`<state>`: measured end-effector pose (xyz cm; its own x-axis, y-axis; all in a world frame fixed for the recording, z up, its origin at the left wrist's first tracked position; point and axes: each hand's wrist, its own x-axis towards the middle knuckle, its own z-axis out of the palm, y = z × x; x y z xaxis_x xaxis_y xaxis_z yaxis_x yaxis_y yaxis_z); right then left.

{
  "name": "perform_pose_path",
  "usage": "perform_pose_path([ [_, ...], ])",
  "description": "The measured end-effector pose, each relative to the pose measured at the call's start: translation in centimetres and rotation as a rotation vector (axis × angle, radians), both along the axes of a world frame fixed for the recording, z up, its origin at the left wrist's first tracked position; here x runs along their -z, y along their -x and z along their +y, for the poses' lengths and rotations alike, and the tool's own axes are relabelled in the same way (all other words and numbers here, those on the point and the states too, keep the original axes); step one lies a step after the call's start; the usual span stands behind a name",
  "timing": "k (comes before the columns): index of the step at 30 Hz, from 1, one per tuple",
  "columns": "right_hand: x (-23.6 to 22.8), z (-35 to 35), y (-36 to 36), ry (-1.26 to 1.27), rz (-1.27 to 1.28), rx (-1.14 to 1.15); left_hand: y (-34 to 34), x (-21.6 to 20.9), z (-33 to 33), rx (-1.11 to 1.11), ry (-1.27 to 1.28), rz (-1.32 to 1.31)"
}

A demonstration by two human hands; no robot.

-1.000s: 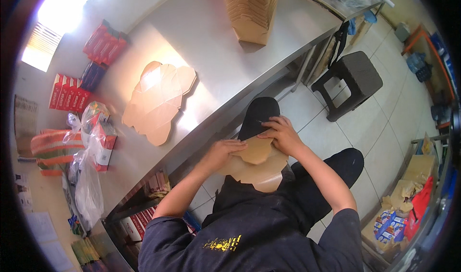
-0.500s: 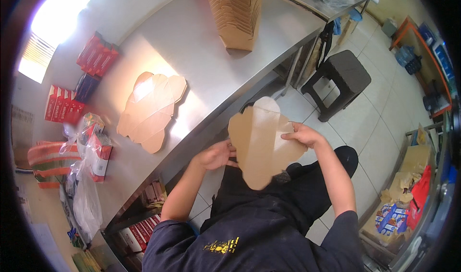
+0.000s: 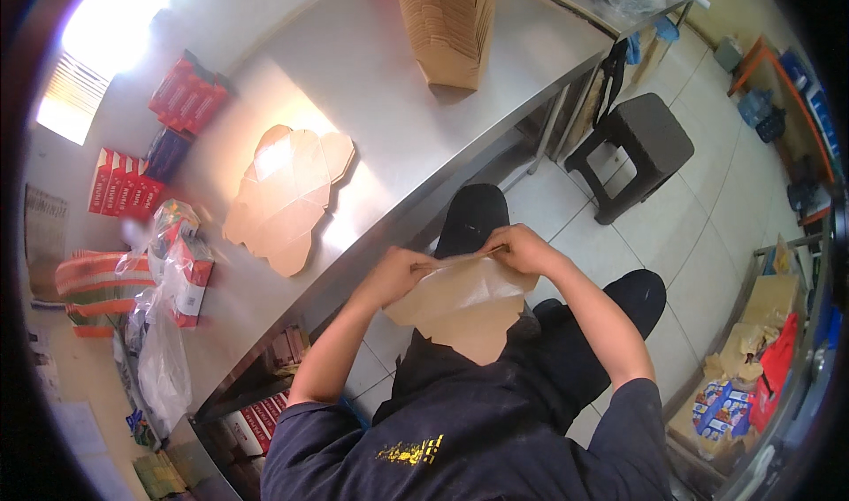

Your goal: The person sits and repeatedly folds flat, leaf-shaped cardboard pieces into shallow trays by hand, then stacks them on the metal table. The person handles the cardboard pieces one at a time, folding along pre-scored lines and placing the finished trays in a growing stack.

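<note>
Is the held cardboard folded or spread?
Partly folded, it seems: the cardboard bends along its far edge, pinched by the left hand and right hand; its near part is spread.

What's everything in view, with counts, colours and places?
Large metal table: one, silver, left
Cardboard sheet: one, brown, lower centre
Flat cardboard pile: one, brown, on table
Nested cardboard stack: one, brown, upper centre
Red boxes: several, red, left
Clear plastic: count unclear, transparent, left
Striped item: one, orange and green, far left
Stool: one, dark, right of table
Red item: one, red, lower right
Left hand: one, bare, on sheet
Right hand: one, bare, on sheet
</note>
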<state>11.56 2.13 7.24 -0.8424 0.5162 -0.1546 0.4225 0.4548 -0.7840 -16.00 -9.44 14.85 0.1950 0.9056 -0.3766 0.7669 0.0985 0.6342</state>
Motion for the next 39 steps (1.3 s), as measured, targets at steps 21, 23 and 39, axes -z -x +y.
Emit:
perform_pose_path([
  [21, 6.5, -4.9, -13.9, 0.357, 0.197, 1.118, 13.5, -15.7, 2.5, -0.883, -0.535, -0.829],
  [23, 7.4, -5.1, -13.6, 0.387, 0.125, 1.061, 17.3, -14.0, 6.3, -0.894, -0.601, -0.840],
  [39, 8.9, -6.3, -15.0, 0.443, -0.010, 0.968, 12.8, -13.0, 1.5, -0.769, -0.359, 0.350],
])
